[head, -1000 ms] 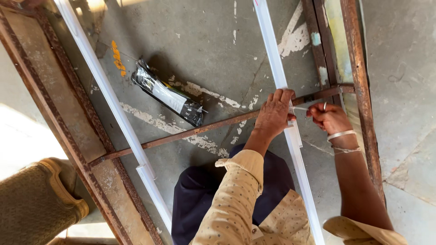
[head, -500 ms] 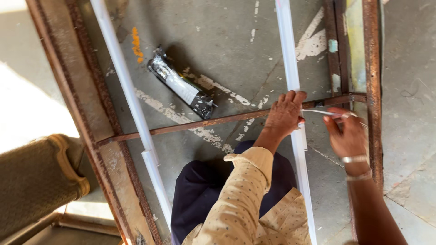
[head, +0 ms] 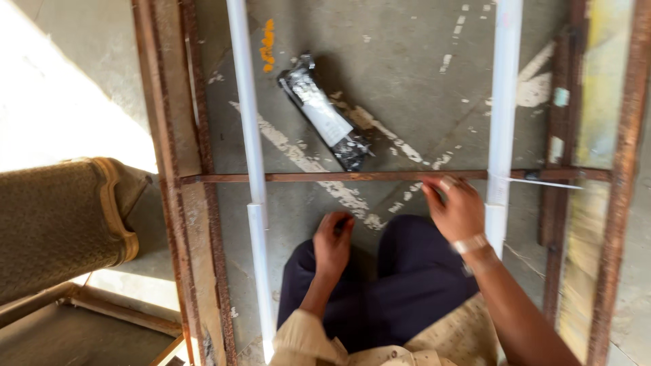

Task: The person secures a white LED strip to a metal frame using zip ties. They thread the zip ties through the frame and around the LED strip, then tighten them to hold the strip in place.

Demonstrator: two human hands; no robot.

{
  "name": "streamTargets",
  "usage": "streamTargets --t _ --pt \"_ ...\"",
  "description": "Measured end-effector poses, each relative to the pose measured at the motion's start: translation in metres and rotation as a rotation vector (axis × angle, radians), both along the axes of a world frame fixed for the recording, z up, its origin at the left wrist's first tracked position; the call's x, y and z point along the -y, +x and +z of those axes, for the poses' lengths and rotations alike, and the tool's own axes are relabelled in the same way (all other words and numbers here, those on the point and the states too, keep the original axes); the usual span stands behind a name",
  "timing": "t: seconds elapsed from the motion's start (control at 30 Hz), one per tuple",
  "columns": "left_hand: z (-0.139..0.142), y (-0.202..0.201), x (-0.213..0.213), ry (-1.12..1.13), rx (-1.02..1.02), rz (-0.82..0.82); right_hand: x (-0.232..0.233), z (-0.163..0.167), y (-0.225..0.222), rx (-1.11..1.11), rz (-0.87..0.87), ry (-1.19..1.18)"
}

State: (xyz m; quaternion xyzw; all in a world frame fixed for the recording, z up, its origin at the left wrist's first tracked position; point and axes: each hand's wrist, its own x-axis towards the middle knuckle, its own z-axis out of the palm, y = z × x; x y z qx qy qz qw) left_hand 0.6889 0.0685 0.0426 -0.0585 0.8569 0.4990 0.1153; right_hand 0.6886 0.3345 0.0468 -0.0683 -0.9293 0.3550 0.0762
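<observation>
At the left, a long white plastic pipe (head: 249, 135) lies across the thin rusty iron crossbar (head: 325, 177) of the rusted metal frame (head: 163, 169) with nothing visibly binding it, so that crossing looks not yet done. The left hand (head: 332, 244) rests curled near the person's knee, holding nothing visible. The right hand (head: 458, 209) has loosely spread fingers touching the crossbar beside the second white pipe (head: 503, 108), where a thin white tie (head: 542, 181) already sits.

Your left hand (head: 332, 245) sits low in the centre of the frame, fingers curled loosely inward, forearm sleeved. Your right hand (head: 458, 210) lies right of centre, fingers bent and pointing upward, wrist banded, bare forearm running to the lower right.
</observation>
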Motion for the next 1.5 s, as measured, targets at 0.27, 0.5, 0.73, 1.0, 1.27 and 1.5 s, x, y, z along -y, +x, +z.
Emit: streamTargets --t 0.27,0.5,0.73,1.0,1.27,1.5 --pt "0.007 0.019 0.090 0.154 0.195 0.360 0.073 -0.123 -0.133 0.571 0.018 0.055" --pt "0.009 0.004 0.104 0.190 0.209 0.422 0.073 -0.106 -0.125 0.647 -0.189 -0.012" --pt "0.028 -0.009 0.082 0.454 0.365 0.318 0.085 0.042 -0.047 0.539 -0.019 -0.349" --pt "0.062 0.002 0.061 0.826 0.536 0.374 0.157 0.096 0.023 0.393 0.267 -0.459" --pt "0.090 0.022 0.090 0.117 0.016 0.069 0.163 0.097 0.008 0.370 0.081 -0.765" --pt "0.107 0.019 0.095 -0.218 -0.147 -0.141 0.154 0.092 -0.016 0.301 0.018 -0.964"
